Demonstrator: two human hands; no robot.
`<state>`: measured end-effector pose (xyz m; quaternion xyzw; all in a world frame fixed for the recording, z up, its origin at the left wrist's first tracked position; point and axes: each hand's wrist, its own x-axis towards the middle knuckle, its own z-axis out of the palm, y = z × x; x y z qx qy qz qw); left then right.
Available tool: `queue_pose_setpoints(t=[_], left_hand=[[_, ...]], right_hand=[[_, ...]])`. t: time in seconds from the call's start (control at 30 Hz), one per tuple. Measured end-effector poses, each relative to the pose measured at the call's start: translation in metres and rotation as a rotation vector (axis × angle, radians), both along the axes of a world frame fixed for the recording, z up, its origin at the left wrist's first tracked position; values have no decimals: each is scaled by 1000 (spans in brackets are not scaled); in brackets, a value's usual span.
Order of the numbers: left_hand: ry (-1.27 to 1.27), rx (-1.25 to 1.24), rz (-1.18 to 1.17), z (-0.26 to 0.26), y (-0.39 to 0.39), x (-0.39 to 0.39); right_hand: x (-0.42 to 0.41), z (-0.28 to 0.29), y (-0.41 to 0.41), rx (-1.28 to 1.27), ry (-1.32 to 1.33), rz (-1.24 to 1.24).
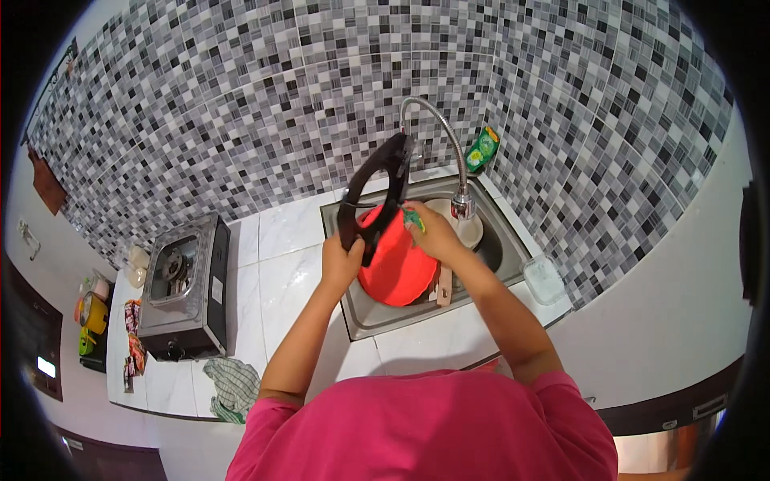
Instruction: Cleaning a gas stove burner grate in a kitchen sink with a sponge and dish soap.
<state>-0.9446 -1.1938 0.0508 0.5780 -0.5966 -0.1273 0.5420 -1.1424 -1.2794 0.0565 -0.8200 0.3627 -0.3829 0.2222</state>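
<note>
My left hand (344, 260) grips the lower end of a black frame-like part (355, 198) with a large oval opening, tilted above the sink; its exact kind is unclear. In my right hand (432, 233) is a green and yellow scouring sponge (414, 220), close to the part's right side. Below both hands a red basin with a wavy rim (400, 270) lies in the steel sink (367, 324). A light-coloured dish (472, 231) and a wooden handle (444, 288) are partly hidden beside it. The flexible metal faucet (462, 204) arches over the sink's right part.
A green dish soap pouch (483, 150) leans in the wall corner. At the right edge stands a clear container (543, 280). A gas stove (180, 288), a checked cloth (233, 385) and colourful sachets (133, 337) lie on the white tiled counter (286, 288) to the left.
</note>
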Motion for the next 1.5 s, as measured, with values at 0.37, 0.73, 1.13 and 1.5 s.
queue_pose_setpoints(t=[0.37, 0.73, 1.13, 1.5], left_hand=[[1224, 337, -216, -46, 26, -42], [1347, 337, -170, -36, 29, -47], [1393, 269, -171, -47, 17, -46], [1259, 316, -218, -42, 37, -23]], right_hand=[[-1, -28, 18, -272, 204, -241], [-9, -39, 25, -288, 74, -160], [8, -41, 55, -169, 138, -122], [-33, -40, 27, -208, -131, -313]])
